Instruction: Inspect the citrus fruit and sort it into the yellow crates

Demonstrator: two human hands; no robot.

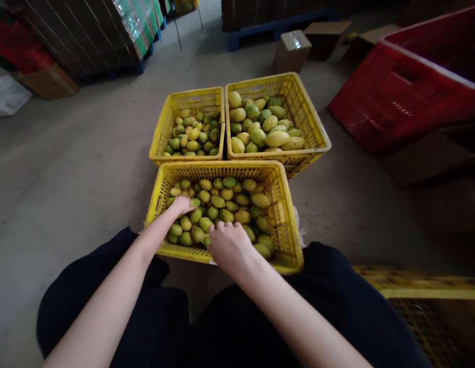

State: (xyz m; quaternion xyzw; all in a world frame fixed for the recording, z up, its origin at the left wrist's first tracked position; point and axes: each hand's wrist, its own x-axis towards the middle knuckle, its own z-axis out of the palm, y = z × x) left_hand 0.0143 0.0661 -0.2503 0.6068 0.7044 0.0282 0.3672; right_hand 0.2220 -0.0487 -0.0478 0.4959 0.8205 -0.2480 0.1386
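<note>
A yellow plastic crate [289, 232] stands between my knees, holding many oval green and yellow fruits [218, 202] that look like small papayas. On its left side my left hand [182, 205] reaches in, its fingers closed about a green fruit [195, 203] that shows partly beyond them. My right hand [230, 244] is over the near rim with its fingers curled down among the fruits. Beside its thumb a green fruit [206, 242] shows in part; the back of the hand hides what the fingers hold, if anything.
Behind stand two more yellow crates, a left one [157, 134] with smaller fruits and a right one [316, 128] with larger ones. A big red crate [375, 97] and cardboard boxes [293, 51] lie to the right. Another yellow crate [425, 293] is at lower right. Stacked pallets stand behind.
</note>
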